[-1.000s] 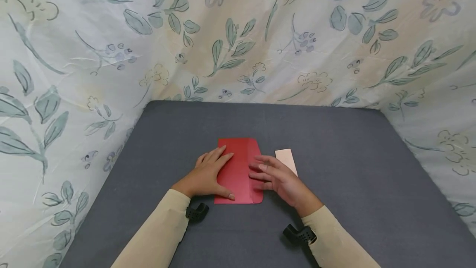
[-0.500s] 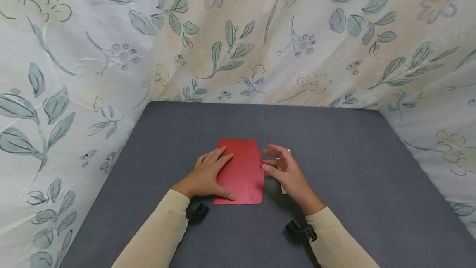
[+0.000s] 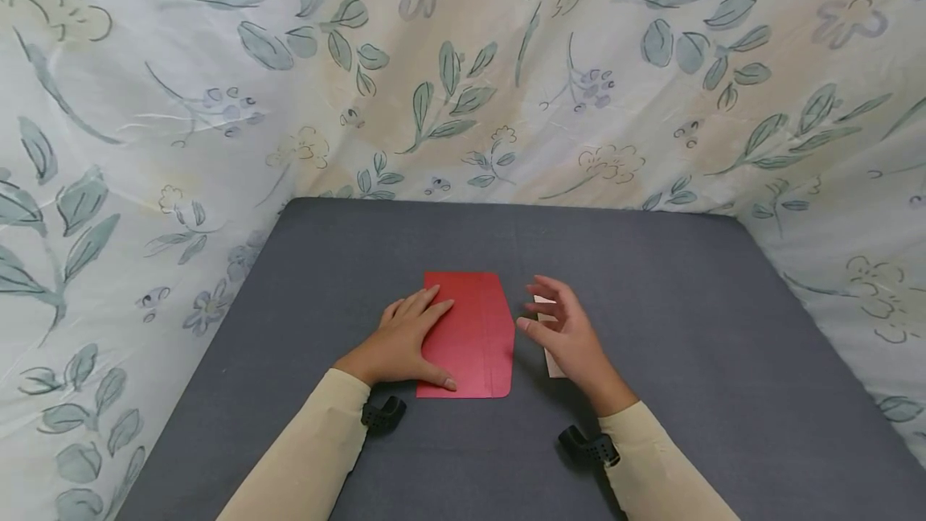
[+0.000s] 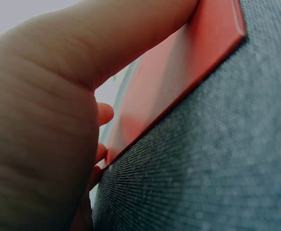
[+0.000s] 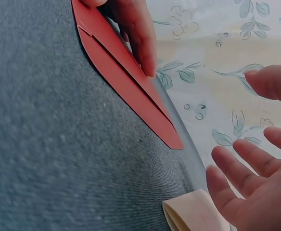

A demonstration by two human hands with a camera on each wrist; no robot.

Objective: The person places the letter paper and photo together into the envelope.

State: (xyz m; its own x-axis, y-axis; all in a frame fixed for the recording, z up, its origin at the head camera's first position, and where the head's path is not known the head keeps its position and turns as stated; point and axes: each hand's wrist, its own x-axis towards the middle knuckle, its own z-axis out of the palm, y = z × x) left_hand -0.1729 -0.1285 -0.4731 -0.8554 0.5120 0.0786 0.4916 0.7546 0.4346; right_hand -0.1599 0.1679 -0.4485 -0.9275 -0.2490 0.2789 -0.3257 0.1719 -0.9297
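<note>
A red paper envelope [image 3: 473, 336] lies flat on the grey cloth, its flap [image 5: 126, 91] along the right side. My left hand [image 3: 407, 340] rests on the envelope's left part, fingers and thumb spread. In the left wrist view, the thumb side arches over the envelope's near edge. To the right of the flap my right hand [image 3: 571, 340] hovers with loosely bent fingers and nothing in them. Below it lies a pale folded strip of paper [image 5: 196, 211], partly hidden by that hand in the head view.
The dark grey cloth-covered table [image 3: 687, 328] reaches back to a floral curtain [image 3: 463, 87] that hangs behind it and along both sides. Black wrist-camera mounts [image 3: 589, 449] sit at the cuffs of both beige sleeves [image 3: 304, 449].
My right hand has drawn back to the right from over the flap and now overlaps the pale paper. The flap lies flatter. My left hand has stayed in place.
</note>
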